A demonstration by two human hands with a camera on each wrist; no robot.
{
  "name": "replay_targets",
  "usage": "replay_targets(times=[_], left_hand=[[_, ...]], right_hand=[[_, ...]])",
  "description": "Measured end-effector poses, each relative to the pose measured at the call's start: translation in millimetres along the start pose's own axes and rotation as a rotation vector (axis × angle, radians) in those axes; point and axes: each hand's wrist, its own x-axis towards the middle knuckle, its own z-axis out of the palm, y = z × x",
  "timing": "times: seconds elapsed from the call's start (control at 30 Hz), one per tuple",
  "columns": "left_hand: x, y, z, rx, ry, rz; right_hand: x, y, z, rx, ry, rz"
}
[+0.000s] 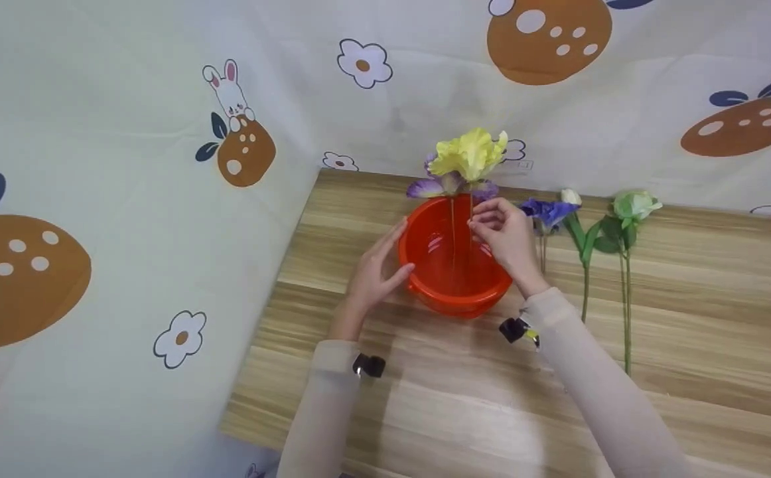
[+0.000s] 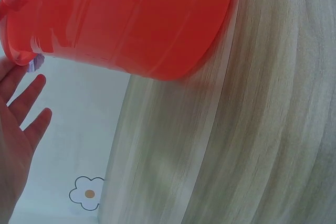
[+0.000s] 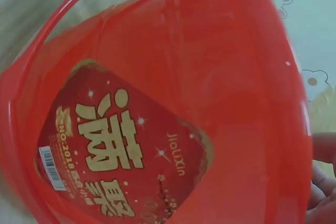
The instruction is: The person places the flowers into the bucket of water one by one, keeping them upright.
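Note:
A red plastic bucket (image 1: 462, 304) stands on the wooden table, its label (image 3: 121, 145) facing the right wrist camera. My left hand (image 1: 373, 277) rests against the bucket's left rim, with fingers extended. In the left wrist view, the left hand (image 2: 16, 129) has its fingers spread beside the rim. My right hand (image 1: 510, 238) is over the bucket's right side and pinches the stem of a yellow artificial flower (image 1: 472, 156). That stem reaches down into the bucket. A purple flower (image 1: 427, 188) stands in the bucket too, partly hidden behind the yellow bloom.
Right of the bucket lie a blue-violet flower (image 1: 550, 212), a white-budded flower (image 1: 570, 196) and a pale green rose (image 1: 634, 206), stems toward me. A patterned cloth (image 1: 412, 113) rises behind the table (image 1: 710, 318) and along its left edge.

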Motion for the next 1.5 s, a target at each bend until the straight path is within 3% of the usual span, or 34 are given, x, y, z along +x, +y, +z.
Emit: replay_targets(times=[0.5,0.97,1.3,1.5], left_hand=[[-0.1,-0.7,0.3,0.004,0.005,-0.004],[-0.5,-0.3,0.4,0.012,-0.009,-0.033],[-0.9,-1.9,0.7,0.024,-0.004,-0.023],[-0.9,-1.8,0.6,0.015,0.008,-0.010]], right_hand=[[9.0,5,16,-0.183,-0.099,0.078],[15.9,11,21,-0.269,-0.078,0.084],[14.2,13,22,-0.401,-0.034,0.033],[10.0,9,22,-0.482,-0.048,0.022]])
